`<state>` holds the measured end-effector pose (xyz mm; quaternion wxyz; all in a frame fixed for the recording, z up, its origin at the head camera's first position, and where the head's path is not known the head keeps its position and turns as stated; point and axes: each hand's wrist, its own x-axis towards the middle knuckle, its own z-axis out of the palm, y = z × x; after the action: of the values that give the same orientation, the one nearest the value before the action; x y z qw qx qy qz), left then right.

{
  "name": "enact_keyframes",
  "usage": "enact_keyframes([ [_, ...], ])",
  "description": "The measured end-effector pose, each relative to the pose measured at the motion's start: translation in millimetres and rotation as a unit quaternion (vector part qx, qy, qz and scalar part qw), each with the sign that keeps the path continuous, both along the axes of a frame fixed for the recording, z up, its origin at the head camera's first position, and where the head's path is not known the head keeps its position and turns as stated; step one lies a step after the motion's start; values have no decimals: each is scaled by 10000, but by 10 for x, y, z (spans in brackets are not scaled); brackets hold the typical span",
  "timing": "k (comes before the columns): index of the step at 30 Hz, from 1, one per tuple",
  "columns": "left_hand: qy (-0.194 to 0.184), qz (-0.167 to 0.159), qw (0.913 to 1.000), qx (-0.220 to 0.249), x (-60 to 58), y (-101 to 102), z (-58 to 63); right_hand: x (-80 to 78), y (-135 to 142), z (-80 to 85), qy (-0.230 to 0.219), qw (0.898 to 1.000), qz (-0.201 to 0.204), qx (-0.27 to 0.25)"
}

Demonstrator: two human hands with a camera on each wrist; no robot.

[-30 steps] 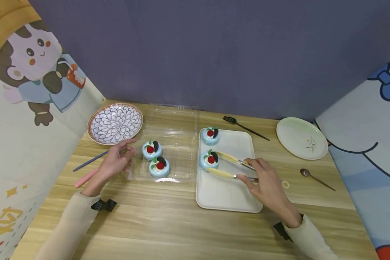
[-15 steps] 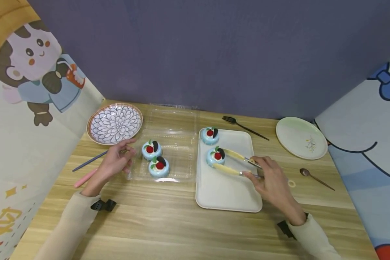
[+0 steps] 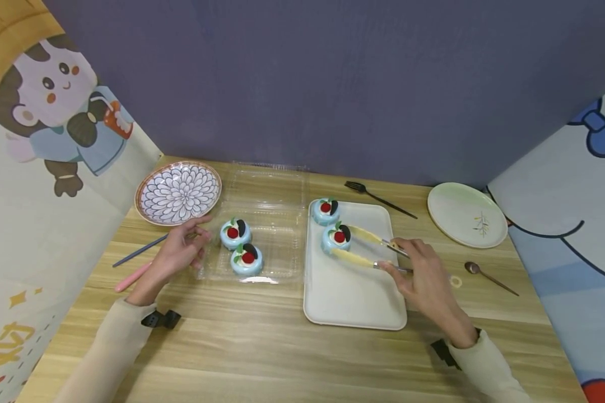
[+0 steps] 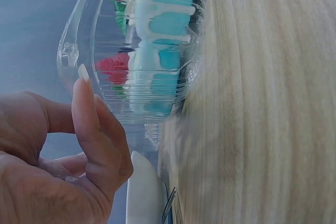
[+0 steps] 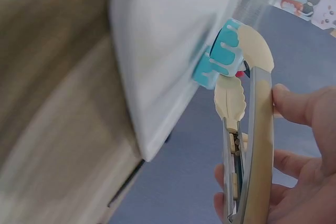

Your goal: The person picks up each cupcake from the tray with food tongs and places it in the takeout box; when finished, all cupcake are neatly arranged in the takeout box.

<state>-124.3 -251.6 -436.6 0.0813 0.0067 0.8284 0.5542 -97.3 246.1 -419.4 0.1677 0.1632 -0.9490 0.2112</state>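
Observation:
My right hand (image 3: 426, 280) holds a pair of tongs (image 3: 395, 249) with cream-coloured tips and metal arms. The tips lie on either side of a small blue cake (image 3: 335, 240) over the white tray (image 3: 355, 296); in the right wrist view one tip overlaps this cake (image 5: 226, 51). Just behind it on the tray stands another blue cake (image 3: 325, 211). My left hand (image 3: 181, 249), fingers loosely bent, is at the left edge of the clear plastic box (image 3: 282, 246); in the left wrist view a fingertip meets its rim. Two more cakes (image 3: 247, 259) sit in the box, side by side.
A flower-patterned plate (image 3: 178, 193) stands at the back left, with a blue stick (image 3: 140, 250) and a pink one (image 3: 133, 277) near it. A black fork (image 3: 380, 198) lies behind the tray. To the right are a pale plate (image 3: 466, 215) and a brown spoon (image 3: 491, 278).
Tongs and cake have moved to the right and then slightly back, closer to the rear cake on the tray. The left hand has stayed in place.

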Motion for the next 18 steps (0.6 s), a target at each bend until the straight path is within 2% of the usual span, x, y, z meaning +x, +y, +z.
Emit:
enact_keyframes([
  [9, -6, 6, 10000, 1, 4, -1, 15, -117, -126, 319, 785, 9962, 307, -199],
  [14, -19, -4, 10000, 18, 1, 0, 11, -176, -328, 453, 773, 9960, 446, -41],
  [18, -9, -14, 10000, 46, -3, 5, 1, -213, -557, 479, 602, 9956, 716, 88],
])
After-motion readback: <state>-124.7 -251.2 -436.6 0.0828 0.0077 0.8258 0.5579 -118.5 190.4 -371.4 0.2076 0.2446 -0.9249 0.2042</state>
